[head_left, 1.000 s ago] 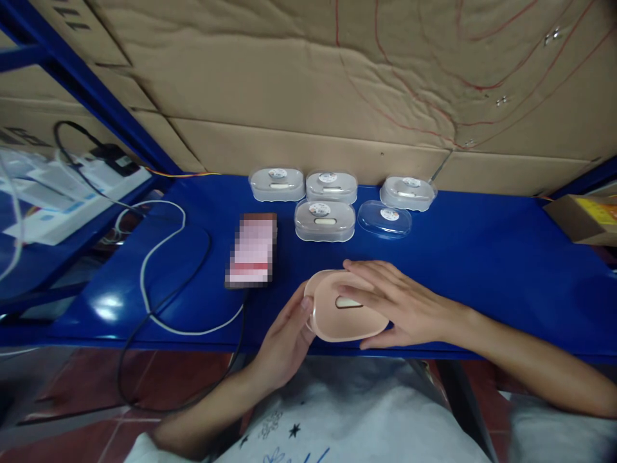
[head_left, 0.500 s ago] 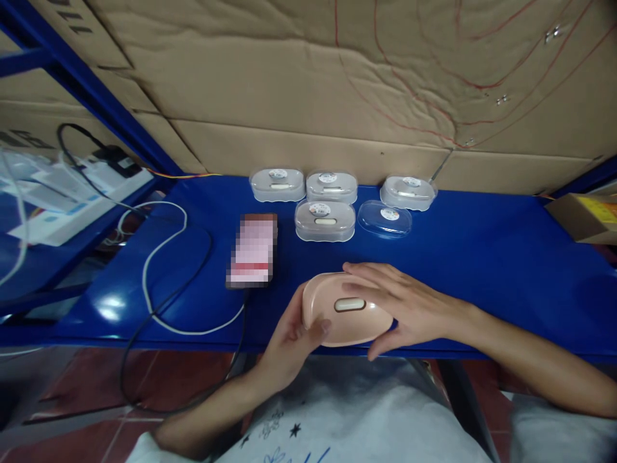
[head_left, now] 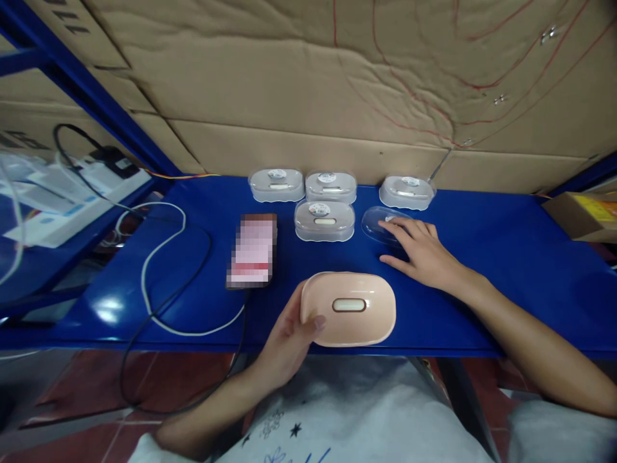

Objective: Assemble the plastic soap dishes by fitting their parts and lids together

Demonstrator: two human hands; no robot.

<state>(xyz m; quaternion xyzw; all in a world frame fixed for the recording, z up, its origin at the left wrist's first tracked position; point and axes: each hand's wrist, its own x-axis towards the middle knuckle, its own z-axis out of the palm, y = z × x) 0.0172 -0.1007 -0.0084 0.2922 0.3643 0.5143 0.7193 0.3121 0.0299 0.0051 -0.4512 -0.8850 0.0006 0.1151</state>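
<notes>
A pink oval box [head_left: 371, 321] with a small pale window in its top is gripped at its left end by my left hand [head_left: 294, 334], thumb on the upper face, near the front of the blue table. Further back, my right hand [head_left: 424, 254] is open with its fingers stretched over a clear plastic lid [head_left: 373, 225]. The fingertips are at the lid and hide its right part and most of its round label. Whether they press on it I cannot tell.
Several grey boxes with clear lids, such as the nearest one [head_left: 324, 228], stand along the cardboard wall [head_left: 289, 141]. A phone [head_left: 251, 251] lies left of them, by a white cable [head_left: 144, 276]. A power strip [head_left: 53, 225] is far left; a cardboard carton [head_left: 573, 218] is far right.
My right hand has left the pink box and moved back to the clear lid, which now sits slightly shifted. My left hand still holds the pink box in nearly the same place.
</notes>
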